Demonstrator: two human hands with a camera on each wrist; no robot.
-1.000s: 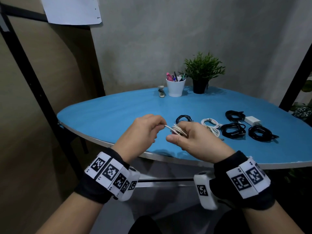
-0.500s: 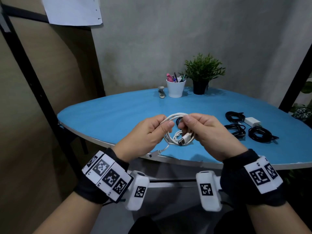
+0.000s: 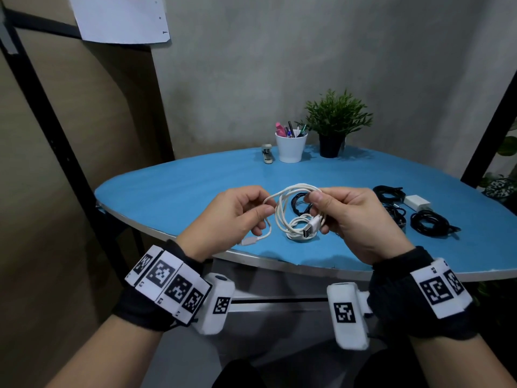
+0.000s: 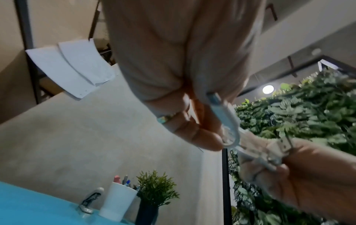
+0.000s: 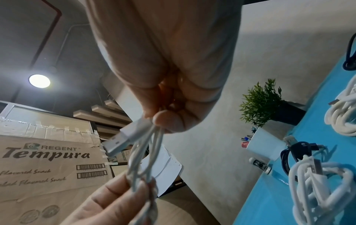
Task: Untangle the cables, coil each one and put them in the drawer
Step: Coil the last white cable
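Note:
I hold a white cable [image 3: 282, 204] in loose loops above the near edge of the blue table [image 3: 179, 191]. My right hand [image 3: 319, 208] grips the bundled loops, with the USB plug [image 3: 309, 228] sticking out below the fingers; the right wrist view shows that plug [image 5: 121, 140] close up. My left hand [image 3: 268, 212] pinches one strand at the coil's left side, and the small connector end [image 3: 249, 242] dangles beneath it. Black coiled cables [image 3: 428, 224] and a white charger [image 3: 416, 202] lie on the table to the right. No drawer is in view.
A white pen cup [image 3: 290, 147], a potted plant [image 3: 334, 127] and a small stapler [image 3: 267, 154] stand at the table's far edge. More white coils [image 5: 318, 190] lie on the table. Cardboard boxes [image 5: 48, 159] stand at the left. A black frame post [image 3: 50, 119] rises left of the table.
Both hands turned the flat white bundle up into an open loop. My left hand has since slid left along a strand, so the small connector end now hangs free below it.

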